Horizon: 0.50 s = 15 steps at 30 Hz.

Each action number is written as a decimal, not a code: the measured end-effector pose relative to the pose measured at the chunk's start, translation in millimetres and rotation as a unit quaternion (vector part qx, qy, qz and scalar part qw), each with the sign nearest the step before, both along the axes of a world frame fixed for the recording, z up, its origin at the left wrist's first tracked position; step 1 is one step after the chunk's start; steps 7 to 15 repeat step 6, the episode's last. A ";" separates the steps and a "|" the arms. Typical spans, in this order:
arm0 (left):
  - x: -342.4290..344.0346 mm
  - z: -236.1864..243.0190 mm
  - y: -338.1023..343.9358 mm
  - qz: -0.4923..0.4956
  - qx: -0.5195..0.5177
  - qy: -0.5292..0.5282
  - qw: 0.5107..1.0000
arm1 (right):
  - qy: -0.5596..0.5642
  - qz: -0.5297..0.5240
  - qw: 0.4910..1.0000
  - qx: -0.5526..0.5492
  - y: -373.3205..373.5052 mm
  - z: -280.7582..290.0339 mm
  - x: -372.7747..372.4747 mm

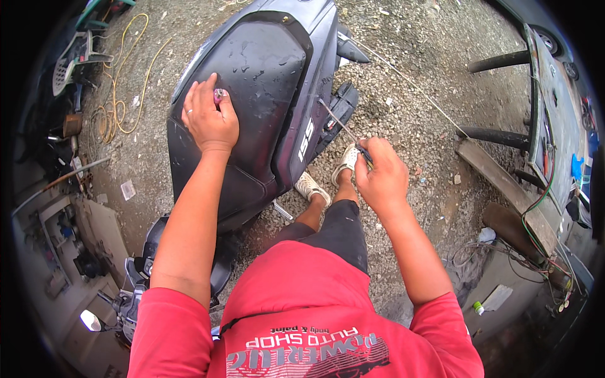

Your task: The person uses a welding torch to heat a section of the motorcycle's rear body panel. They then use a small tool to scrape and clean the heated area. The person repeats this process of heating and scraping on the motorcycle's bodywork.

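My right hand (pixel 383 173) is closed round the dark handle of a screwdriver (pixel 341 123). Its long thin shaft points up and left, and the tip is at the dark side panel (pixel 305 129) of a motorcycle; I cannot tell whether it touches. On the black seat (pixel 265 53), which has wet-looking spots, rests my left hand (pixel 211 120). A small pink, round-ended thing (pixel 219 96) sits between its thumb and forefinger. What kind of thing that is I cannot make out.
Gravel (pixel 416 57) surrounds the motorcycle. A yellow hose or cord (pixel 116 82) lies coiled at the left, near a pale plastic chair (pixel 72 60). To the right stand a metal frame with dark posts (pixel 498 135) and a wooden plank (pixel 504 186). Cables (pixel 523 264) hang below.
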State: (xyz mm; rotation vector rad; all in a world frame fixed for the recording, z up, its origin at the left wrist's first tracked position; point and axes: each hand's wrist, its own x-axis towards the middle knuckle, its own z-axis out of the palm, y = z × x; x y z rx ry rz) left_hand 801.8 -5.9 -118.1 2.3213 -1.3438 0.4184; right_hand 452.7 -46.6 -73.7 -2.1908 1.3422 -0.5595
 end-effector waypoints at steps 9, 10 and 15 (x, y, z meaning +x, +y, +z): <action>0.0 0.0 0.3 0.005 0.007 0.006 1.000 | 0.003 0.001 1.000 0.007 -2.1 -0.5 2.5; 0.0 0.0 0.3 0.005 0.007 0.006 1.000 | 0.003 0.001 1.000 0.007 -2.1 -0.5 2.5; 0.0 0.0 0.3 0.005 0.007 0.006 1.000 | 0.003 0.001 1.000 0.007 -2.1 -0.5 2.5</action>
